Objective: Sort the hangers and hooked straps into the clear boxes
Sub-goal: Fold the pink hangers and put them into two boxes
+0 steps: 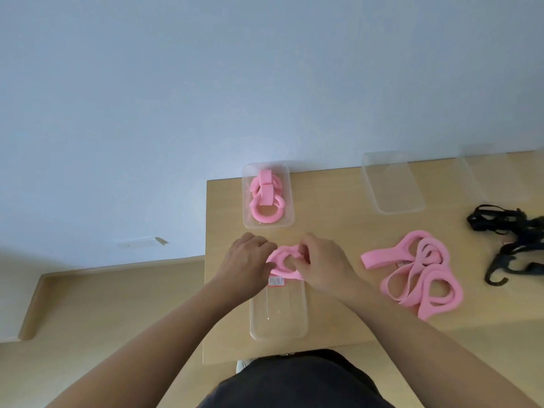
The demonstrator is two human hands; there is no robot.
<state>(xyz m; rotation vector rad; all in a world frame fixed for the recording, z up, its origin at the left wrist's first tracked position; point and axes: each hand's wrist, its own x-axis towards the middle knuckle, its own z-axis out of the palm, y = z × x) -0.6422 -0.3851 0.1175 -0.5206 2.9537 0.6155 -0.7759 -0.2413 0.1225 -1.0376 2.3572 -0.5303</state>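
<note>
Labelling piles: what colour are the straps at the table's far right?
The straps are black; head view.

Before me, pink hangers (379, 258), black hooked straps (527, 231), clear boxes (391, 184), light tan tabletop (338, 207), pale blue-grey wall (176, 98).

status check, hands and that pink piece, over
Left hand, right hand both grip pink hanger at near clear box's far end. Pink pile, black straps unsorted. Nothing blocking.

Clear boxes (394, 184) — four; hands (250, 257) — two.
</note>
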